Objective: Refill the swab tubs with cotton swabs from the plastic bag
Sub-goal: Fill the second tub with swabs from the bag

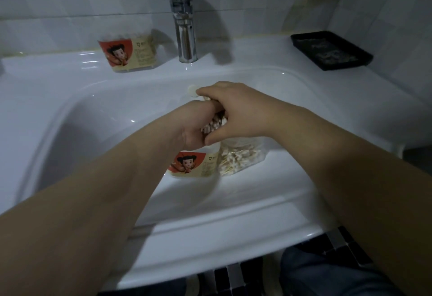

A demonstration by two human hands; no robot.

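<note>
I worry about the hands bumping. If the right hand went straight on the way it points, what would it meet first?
The right hand points left across the sink. The left hand, gripping the same cotton swabs, lies directly in that line and seems to touch it.

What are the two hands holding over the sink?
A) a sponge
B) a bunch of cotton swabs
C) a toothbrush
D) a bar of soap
B: the left hand and the right hand both grip a bunch of cotton swabs, whose white tips show between the fingers, just above the swab tub in the sink.
</note>
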